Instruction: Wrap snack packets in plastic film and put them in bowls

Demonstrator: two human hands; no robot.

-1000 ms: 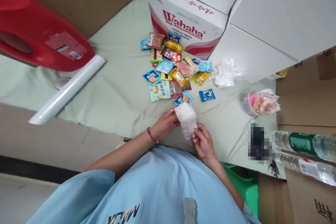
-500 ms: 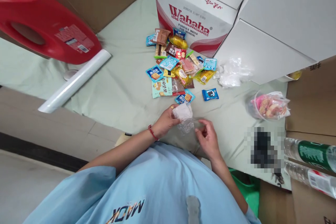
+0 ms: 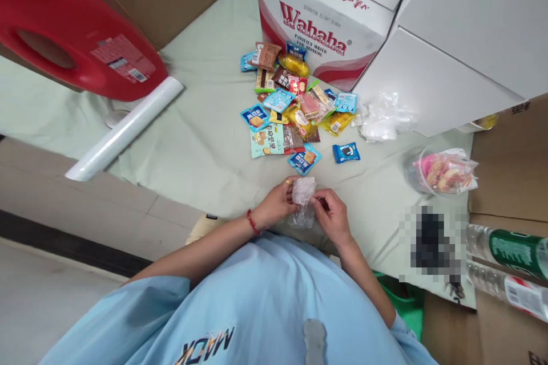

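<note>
Close to my body, my left hand (image 3: 280,205) grips a crumpled clear plastic bag (image 3: 303,191), whitish and bunched at its top. Loose film hangs below it; whether anything lies inside I cannot tell. At the bag's right side, the thumb and fingers of my right hand (image 3: 334,214) pinch its edge. Just beyond my hands lies a blue snack packet (image 3: 305,159), with a darker blue packet (image 3: 346,153) to its right. A heap of small wrapped snacks (image 3: 299,105) spreads farther back on the cloth-covered table (image 3: 205,142).
Crumpled clear plastic (image 3: 385,117) lies by the white boxes (image 3: 454,63). A Wahaba-style water carton (image 3: 321,28) stands behind the snacks. At left are a red jug (image 3: 103,51) and a white roll (image 3: 128,128); at right, a tub of snacks (image 3: 443,171) and bottles (image 3: 514,248).
My right hand has come left and now pinches the bag near my left hand. The bag has been turned and bunched up, slightly lower and nearer my body.
</note>
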